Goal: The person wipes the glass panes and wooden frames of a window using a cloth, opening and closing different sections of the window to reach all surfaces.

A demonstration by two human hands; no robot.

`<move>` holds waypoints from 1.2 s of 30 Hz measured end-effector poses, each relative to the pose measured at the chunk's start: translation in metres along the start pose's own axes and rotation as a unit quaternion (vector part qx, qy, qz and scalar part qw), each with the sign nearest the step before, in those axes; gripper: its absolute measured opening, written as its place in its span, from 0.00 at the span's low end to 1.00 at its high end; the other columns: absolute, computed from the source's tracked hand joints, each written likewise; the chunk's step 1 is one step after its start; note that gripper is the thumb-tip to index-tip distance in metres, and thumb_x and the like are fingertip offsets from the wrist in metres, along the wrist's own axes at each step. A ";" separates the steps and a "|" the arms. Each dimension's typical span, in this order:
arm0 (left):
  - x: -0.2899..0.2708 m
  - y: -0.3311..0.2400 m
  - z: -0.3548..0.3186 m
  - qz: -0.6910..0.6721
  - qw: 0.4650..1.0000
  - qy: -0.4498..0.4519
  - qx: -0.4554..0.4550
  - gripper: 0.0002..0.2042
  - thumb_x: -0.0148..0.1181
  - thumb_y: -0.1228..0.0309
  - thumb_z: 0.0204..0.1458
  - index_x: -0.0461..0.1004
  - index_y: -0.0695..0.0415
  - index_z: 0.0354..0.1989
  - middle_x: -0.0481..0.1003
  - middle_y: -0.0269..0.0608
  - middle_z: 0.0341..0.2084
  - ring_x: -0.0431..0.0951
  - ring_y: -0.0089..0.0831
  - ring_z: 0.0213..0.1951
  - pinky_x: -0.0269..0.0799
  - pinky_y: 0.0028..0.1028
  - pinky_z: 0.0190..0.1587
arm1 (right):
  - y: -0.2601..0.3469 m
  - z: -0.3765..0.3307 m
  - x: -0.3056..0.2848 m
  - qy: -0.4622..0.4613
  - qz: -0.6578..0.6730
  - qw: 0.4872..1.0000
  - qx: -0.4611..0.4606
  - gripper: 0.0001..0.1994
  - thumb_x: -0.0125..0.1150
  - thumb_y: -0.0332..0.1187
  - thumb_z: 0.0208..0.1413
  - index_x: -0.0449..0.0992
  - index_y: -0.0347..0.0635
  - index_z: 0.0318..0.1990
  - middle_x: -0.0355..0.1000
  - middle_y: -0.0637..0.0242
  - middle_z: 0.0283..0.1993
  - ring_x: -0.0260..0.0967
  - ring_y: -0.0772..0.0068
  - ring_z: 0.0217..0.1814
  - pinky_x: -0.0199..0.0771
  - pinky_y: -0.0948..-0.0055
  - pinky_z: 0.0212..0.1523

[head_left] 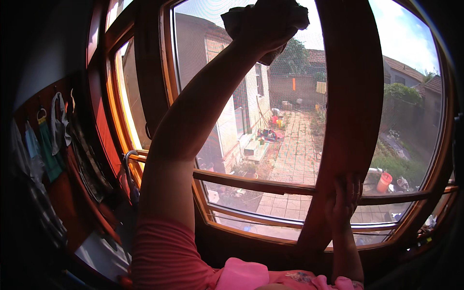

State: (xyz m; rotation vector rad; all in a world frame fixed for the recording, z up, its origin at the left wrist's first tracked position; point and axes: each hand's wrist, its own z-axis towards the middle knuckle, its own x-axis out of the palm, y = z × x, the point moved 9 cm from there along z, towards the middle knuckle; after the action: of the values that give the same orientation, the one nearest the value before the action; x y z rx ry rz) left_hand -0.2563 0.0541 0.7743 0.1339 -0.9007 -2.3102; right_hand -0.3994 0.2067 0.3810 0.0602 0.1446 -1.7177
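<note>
My left arm stretches up across the window, and my left hand presses a dark cloth against the top of the glass pane. Parts of the cloth stick out on both sides of the hand and below it. Backlight makes the fingers dark, but they are bent over the cloth. Lower and to the right, my right hand lies against the thick wooden post between two panes. Its fingers point upward, stretched out, with nothing seen in them.
A wooden crossbar runs low across the window. At the left, a green cloth and several other cloths hang from hooks beside the window frame. Through the glass appear a paved yard, a brick wall and an orange bucket.
</note>
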 end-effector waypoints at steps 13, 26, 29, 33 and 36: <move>-0.057 0.082 -0.151 0.119 0.961 0.008 -0.248 0.20 0.58 0.59 0.60 0.76 0.58 0.55 0.75 0.55 0.55 0.72 0.54 0.59 0.66 0.45 0.64 | -0.005 0.004 -0.019 0.050 0.198 0.979 -0.022 0.16 0.62 0.28 0.51 0.82 0.44 0.48 0.68 0.54 0.67 0.59 0.46 0.73 0.54 0.47 0.72; -0.079 -0.209 -0.147 -0.590 0.526 0.074 -0.608 0.23 0.61 0.70 0.62 0.65 0.59 0.63 0.74 0.45 0.52 0.77 0.33 0.52 0.77 0.35 0.54 | -0.063 0.071 -0.046 0.067 0.672 0.733 0.084 0.38 0.70 0.31 0.50 0.61 0.45 0.70 0.58 0.52 0.73 0.57 0.50 0.75 0.59 0.54 0.71; -0.084 -0.291 -0.118 -0.676 0.420 0.104 -0.596 0.24 0.62 0.71 0.62 0.63 0.59 0.64 0.72 0.39 0.54 0.74 0.28 0.55 0.71 0.33 0.59 | -0.055 0.083 -0.036 0.093 0.841 0.506 0.169 0.56 0.78 0.49 0.48 0.44 0.42 0.77 0.53 0.53 0.75 0.52 0.56 0.77 0.51 0.55 0.75; -0.063 -0.342 -0.085 -0.690 0.492 0.137 -0.513 0.31 0.65 0.69 0.58 0.60 0.59 0.68 0.68 0.43 0.61 0.69 0.33 0.62 0.64 0.35 0.66 | -0.060 0.063 -0.042 0.156 0.891 0.380 0.195 0.52 0.77 0.45 0.50 0.47 0.40 0.75 0.59 0.58 0.71 0.58 0.63 0.73 0.58 0.61 0.72; -0.059 -0.334 -0.059 -0.594 0.707 0.130 -0.361 0.38 0.69 0.65 0.54 0.56 0.59 0.71 0.65 0.49 0.64 0.63 0.40 0.67 0.59 0.37 0.69 | -0.075 0.044 -0.042 0.196 0.908 0.278 0.246 0.39 0.68 0.34 0.58 0.52 0.37 0.73 0.62 0.58 0.69 0.60 0.65 0.72 0.61 0.61 0.72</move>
State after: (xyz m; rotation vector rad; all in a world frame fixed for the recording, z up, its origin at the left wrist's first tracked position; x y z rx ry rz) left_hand -0.3695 0.2416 0.5084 0.8820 0.5477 -3.4560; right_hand -0.4650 0.2527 0.4345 0.7874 -0.1362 0.7803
